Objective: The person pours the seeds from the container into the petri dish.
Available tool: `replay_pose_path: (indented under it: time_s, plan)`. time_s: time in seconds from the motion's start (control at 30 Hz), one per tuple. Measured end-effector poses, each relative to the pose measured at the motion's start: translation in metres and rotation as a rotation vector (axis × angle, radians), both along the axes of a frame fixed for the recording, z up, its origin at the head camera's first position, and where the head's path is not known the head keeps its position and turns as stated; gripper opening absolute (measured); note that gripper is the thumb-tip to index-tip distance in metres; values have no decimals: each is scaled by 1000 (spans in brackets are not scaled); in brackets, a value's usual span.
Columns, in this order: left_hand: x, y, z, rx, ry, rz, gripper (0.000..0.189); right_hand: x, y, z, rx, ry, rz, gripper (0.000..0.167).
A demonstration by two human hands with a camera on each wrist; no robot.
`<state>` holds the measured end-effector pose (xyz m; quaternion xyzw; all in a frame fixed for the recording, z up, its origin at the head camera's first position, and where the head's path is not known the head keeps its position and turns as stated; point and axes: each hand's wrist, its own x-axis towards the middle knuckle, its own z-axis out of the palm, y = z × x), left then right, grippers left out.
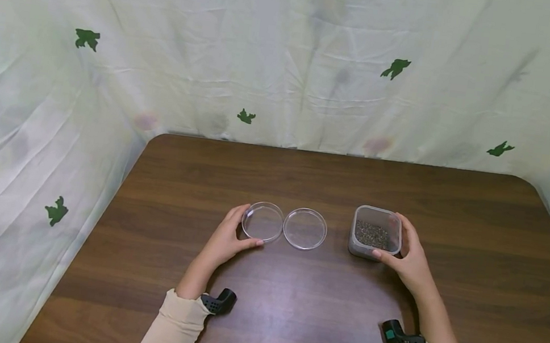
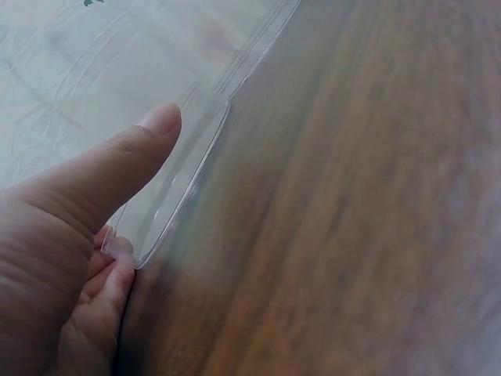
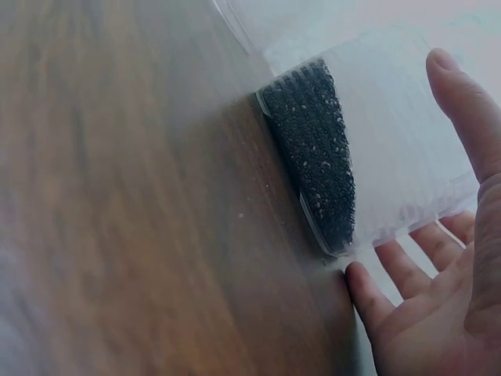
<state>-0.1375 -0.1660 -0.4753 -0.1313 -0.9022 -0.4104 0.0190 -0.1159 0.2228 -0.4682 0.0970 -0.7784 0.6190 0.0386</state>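
Note:
Two clear round petri dish halves lie side by side on the table, rims close together. My left hand curls round the left dish, fingers at its far left rim and thumb along its near edge. In the left wrist view the fingertips touch the dish's low wall. The right dish lies flat with no hand on it. My right hand holds the right side of a clear plastic container, thumb at its near corner and fingers behind. Small dark speckled grains partly fill the lidless, upright container.
The brown wooden table has rounded far corners. A pale cloth with green leaf shapes hangs behind it and on both sides. Each wrist bears a black camera, one near the left sleeve. Bare table lies between the right dish and the container.

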Motion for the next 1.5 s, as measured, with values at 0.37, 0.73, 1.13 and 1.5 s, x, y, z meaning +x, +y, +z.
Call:
replay_pose_path:
  time_s: [0.37,0.73,1.13,1.5]
  plan:
    - [1,1,1,3,-13,6,89,1,-2,-3,4,19,-62,87]
    - [0,0,-1,0,-8,4,88,9,-13,12,-17,53,-93,83]
    - [1,0,-1,-7,-16,10,89,9,-14,12,-86,90,-193,82]
    - [1,0,-2,-8,-2,6,89,8,-11,10,-15,74,-303,88]
